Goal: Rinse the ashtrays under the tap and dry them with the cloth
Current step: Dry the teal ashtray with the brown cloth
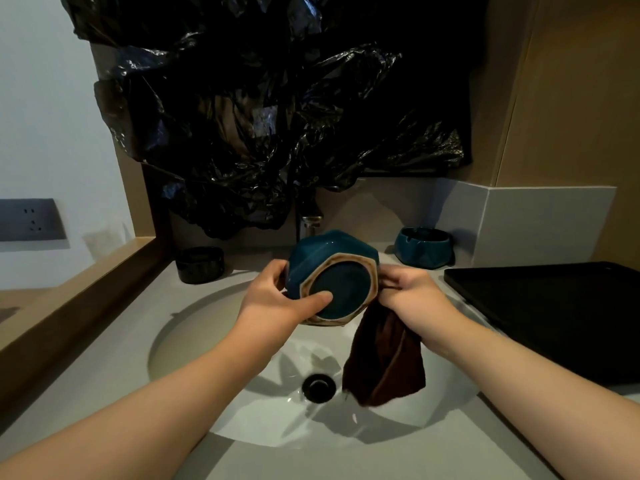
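A teal ceramic ashtray (332, 268) is held over the white sink (194, 327), tipped so its unglazed base rim faces me. My left hand (273, 299) grips its left side, thumb pressed on the base. My right hand (412, 289) holds a dark brown cloth (384, 358) against the ashtray's right side; the cloth hangs down over the basin. The tap (310, 225) stands right behind the ashtray, mostly hidden. A second teal ashtray (423, 249) sits on the counter at the back right. A black ashtray (200, 264) sits at the back left.
A black tray (554, 313) lies on the counter to the right. Crumpled black plastic (263, 116) covers the wall above the tap. The drain (318, 388) is in the basin's middle. A wooden ledge (79, 296) runs along the left, with a wall socket (31, 220) above.
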{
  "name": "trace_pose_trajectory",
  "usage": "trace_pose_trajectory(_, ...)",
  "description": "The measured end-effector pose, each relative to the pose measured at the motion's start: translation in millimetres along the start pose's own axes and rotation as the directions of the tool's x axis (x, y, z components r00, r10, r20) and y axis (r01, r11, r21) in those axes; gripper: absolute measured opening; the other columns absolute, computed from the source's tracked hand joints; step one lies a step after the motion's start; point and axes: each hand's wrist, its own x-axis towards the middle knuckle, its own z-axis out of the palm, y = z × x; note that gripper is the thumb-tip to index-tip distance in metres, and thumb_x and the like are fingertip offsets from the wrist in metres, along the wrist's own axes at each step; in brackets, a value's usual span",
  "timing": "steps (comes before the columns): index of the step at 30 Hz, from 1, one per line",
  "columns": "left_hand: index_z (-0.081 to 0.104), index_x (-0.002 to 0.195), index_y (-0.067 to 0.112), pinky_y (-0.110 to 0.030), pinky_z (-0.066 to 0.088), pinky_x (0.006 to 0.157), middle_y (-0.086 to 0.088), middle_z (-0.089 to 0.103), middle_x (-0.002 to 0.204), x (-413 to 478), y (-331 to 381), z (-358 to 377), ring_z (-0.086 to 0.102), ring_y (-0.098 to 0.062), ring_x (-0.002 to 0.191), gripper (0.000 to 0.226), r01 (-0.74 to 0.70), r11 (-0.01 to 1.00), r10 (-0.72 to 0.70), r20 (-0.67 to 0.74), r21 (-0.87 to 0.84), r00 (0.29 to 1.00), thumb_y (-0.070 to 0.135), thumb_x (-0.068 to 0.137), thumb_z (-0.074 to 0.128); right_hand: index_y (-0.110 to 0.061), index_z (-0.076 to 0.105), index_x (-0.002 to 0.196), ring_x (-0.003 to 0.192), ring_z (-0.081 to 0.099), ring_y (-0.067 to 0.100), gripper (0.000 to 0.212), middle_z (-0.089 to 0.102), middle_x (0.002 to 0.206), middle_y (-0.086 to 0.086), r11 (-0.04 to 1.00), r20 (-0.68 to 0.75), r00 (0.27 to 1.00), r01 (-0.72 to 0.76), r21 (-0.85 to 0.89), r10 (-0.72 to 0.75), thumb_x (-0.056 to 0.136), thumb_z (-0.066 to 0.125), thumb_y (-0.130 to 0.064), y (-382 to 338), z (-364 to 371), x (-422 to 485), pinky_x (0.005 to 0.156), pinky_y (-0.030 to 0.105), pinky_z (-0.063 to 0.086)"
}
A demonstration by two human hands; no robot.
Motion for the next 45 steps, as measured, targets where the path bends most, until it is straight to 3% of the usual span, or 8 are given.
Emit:
trace_pose_trajectory(4,0.06,0.097,0.027,-0.046,0.056,0.087,-0.003,0.069,0.102,4.8,-5.4,-2.5,0.068,-0.025,0.095,0.039,0.117,0.984,-0.117,0.01,-0.131,0.993,0.014,0.069,0.084,-0.015,0.069,0.112,0.099,0.065,0.027,0.049,0.068,0.105,0.011,0.956,-0.013,0.981,-0.186,0.229,0.194,0.084,0.043,0.015,0.7,-18.8,9.0,0.092,0.039,0.053)
trace_pose_trajectory(7,0.06,0.111,0.021,-0.044,0.056,0.088,-0.008,0.07,0.109,5.0,-5.9,-3.0,0.069,-0.026,0.096,0.046,0.183,0.953,-0.164,0.094,-0.242,0.982,0.011,0.071,0.081,-0.014,0.066,0.115,0.104,0.065,0.028,0.038,0.068,0.11,0.014,0.925,0.202,0.963,-0.234,0.298,0.179,0.088,0.048,0.007,-1.9,-24.0,8.0,0.091,0.035,0.051)
trace_pose_trajectory(12,0.059,0.118,0.015,-0.036,0.056,0.083,-0.008,0.072,0.109,-0.8,-3.8,-3.7,0.07,-0.025,0.099,0.052,0.221,0.903,-0.113,0.292,-0.37,0.95,0.012,0.069,0.075,-0.017,0.066,0.109,0.094,0.07,0.014,0.028,0.074,0.101,0.001,0.984,0.351,0.929,-0.158,0.088,0.118,0.082,0.071,-0.021,-3.8,-13.5,0.9,0.082,0.025,0.053)
trace_pose_trajectory(16,0.056,0.123,0.024,-0.041,0.052,0.096,0.001,0.071,0.112,3.4,-11.1,-4.7,0.066,-0.019,0.106,0.059,0.128,0.984,-0.077,0.347,-0.125,0.935,0.01,0.071,0.082,-0.029,0.068,0.104,0.094,0.066,0.008,0.038,0.071,0.1,-0.01,0.979,0.186,0.981,0.082,-0.187,-0.046,0.069,0.08,-0.036,-7.3,-16.5,1.2,0.083,0.025,0.051)
trace_pose_trajectory(21,0.042,0.12,0.05,-0.021,0.05,0.093,0.022,0.057,0.118,1.8,-14.5,-5.0,0.056,0.002,0.111,0.078,-0.221,0.944,0.144,0.297,0.244,0.944,0.017,0.065,0.086,-0.034,0.062,0.11,0.093,0.052,0.003,0.05,0.053,0.102,-0.018,0.747,0.217,0.946,0.323,-0.581,-0.24,0.064,0.082,-0.038,-15.4,-14.4,-3.5,0.079,0.017,0.044)
trace_pose_trajectory(32,0.044,0.122,0.041,-0.024,0.052,0.081,0.025,0.054,0.099,-9.3,-3.5,-4.8,0.06,-0.006,0.094,0.067,-0.391,0.782,0.314,0.235,0.485,0.92,0.029,0.068,0.081,-0.03,0.055,0.117,0.097,0.053,0.006,0.056,0.045,0.105,-0.02,0.654,0.265,0.906,0.422,-0.629,-0.33,0.067,0.081,-0.035,-20.2,-14.1,-7.1,0.085,0.026,0.051)
trace_pose_trajectory(38,0.046,0.121,0.04,-0.018,0.048,0.079,0.028,0.048,0.088,-9.9,-0.8,-3.4,0.053,-0.004,0.092,0.061,-0.391,0.718,0.314,0.233,0.577,0.921,0.03,0.071,0.079,-0.042,0.047,0.129,0.112,0.044,0.005,0.068,0.034,0.126,-0.017,0.681,0.285,0.948,0.303,-0.666,-0.144,0.075,0.078,-0.015,-31.6,-40.6,-5.8,0.094,0.016,0.039)
trace_pose_trajectory(45,0.045,0.123,0.035,-0.022,0.047,0.081,0.017,0.052,0.104,-8.5,-0.2,-2.3,0.052,-0.009,0.096,0.057,-0.413,0.605,0.271,0.312,0.681,0.911,0.033,0.075,0.076,-0.024,0.072,0.103,0.1,0.058,0.003,0.038,0.063,0.101,-0.018,0.725,0.065,0.868,0.45,-0.521,-0.492,0.078,0.068,0.003,-31.4,-29.6,-10.8,0.09,0.007,0.042)
